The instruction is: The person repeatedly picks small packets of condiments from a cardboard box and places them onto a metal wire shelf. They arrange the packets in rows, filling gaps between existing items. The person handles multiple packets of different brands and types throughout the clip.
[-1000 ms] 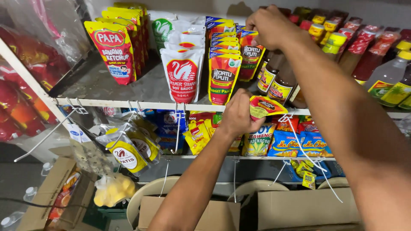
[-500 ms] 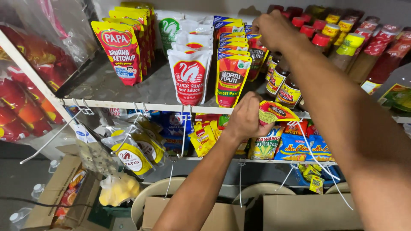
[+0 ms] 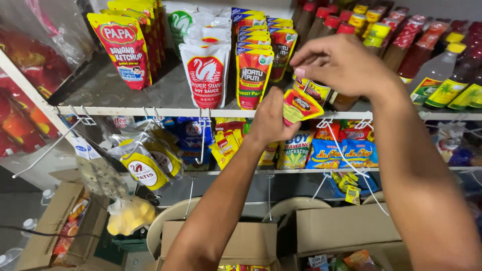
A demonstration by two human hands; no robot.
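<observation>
Single cam, head-mounted, no 2nd view so no overlap. Looks fwd and slightly down at a shop shelf [image 3: 150, 111], close range. Both forearms enter from bottom edge; left hand [image 3: 271, 120] and right hand [image 3: 341, 65] near frame centre. Cardboard boxes [image 3: 346, 228] along bottom.

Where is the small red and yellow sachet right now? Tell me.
In the head view, the small red and yellow sachet is centre-right, held in the left hand before the shelf edge, under the right hand.
</observation>
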